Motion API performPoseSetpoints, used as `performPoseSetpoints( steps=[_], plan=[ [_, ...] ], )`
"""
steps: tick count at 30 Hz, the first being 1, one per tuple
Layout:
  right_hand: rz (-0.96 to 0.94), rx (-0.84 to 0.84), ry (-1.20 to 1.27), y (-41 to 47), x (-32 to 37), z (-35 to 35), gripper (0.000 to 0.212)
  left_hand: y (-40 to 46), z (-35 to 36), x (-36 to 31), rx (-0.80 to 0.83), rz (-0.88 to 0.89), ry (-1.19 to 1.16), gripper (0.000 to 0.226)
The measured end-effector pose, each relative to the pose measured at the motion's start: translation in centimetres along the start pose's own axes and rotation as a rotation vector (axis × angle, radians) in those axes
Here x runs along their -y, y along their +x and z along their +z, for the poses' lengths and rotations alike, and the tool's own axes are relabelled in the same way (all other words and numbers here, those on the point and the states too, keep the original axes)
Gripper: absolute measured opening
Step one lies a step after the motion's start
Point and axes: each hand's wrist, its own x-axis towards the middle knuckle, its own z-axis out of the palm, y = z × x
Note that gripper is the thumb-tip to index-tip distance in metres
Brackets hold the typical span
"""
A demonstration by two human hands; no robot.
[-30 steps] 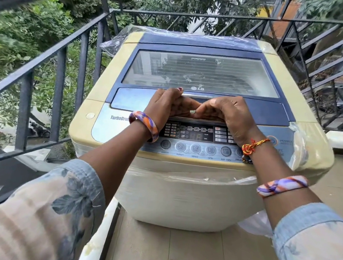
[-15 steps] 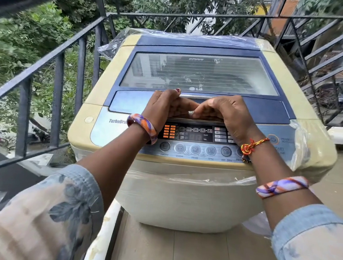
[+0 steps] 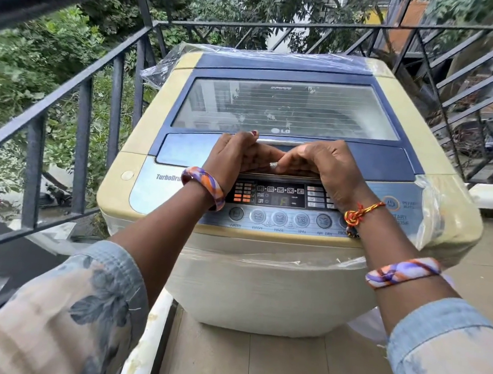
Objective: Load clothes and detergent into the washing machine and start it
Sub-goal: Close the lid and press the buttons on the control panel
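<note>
The washing machine (image 3: pixel 260 291) is seen standing on a tiled balcony floor (image 3: pixel 284 367) beside a metal railing (image 3: pixel 80 150); its lid (image 3: pixel 286 110) is closed, and what lies in the drum cannot be made out through the reflecting glass; the lid's front edge is gripped by the left hand (image 3: pixel 236 156) and the right hand (image 3: pixel 326 166), fingers curled under it, both grips clenched on the lid; the control panel (image 3: pixel 279 201) is lit just below the wrists.
</note>
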Motion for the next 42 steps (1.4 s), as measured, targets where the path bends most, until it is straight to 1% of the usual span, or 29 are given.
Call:
performPoseSetpoints(
  steps=[15,24,35,42],
  plan=[
    [0.049,0.021,0.093,0.04,0.36,0.0,0.036,-0.07,0.03,-0.25,-0.002,0.001,-0.012,0.05],
    [0.036,0.012,0.101,0.04,0.39,0.08,0.035,-0.07,0.06,-0.26,-0.011,0.005,-0.004,0.048],
    [0.045,0.01,0.11,-0.07,0.53,0.09,0.035,-0.09,0.18,-0.29,-0.017,-0.002,-0.012,0.052],
    [0.032,0.003,0.073,-0.03,0.4,0.03,0.036,-0.1,0.21,-0.36,-0.019,0.001,-0.031,0.05]
  ],
)
